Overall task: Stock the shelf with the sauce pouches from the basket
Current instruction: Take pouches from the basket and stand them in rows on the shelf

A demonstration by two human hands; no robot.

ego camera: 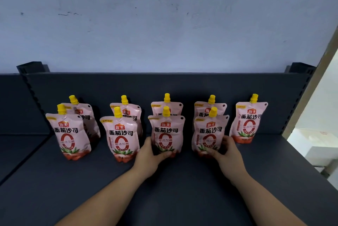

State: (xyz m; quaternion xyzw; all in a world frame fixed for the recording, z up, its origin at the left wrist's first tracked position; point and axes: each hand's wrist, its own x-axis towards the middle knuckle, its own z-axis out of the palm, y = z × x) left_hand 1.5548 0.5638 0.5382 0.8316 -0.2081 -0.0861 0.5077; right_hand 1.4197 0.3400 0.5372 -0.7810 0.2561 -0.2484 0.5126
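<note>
Several pink sauce pouches with yellow caps stand upright on the dark shelf (175, 180), in a back row and a front row. My left hand (151, 154) grips the base of the front-row middle pouch (167, 132). My right hand (226, 150) grips the base of the front-row right pouch (210, 132). Both pouches rest on the shelf. A single pouch (247, 121) stands alone at the far right. No basket is in view.
The shelf's dark back panel (164, 83) rises behind the pouches, with slotted uprights at both ends. A neighbouring shelf section (16, 145) lies to the left. The shelf's right edge drops off beside a pale wall and floor (318, 134).
</note>
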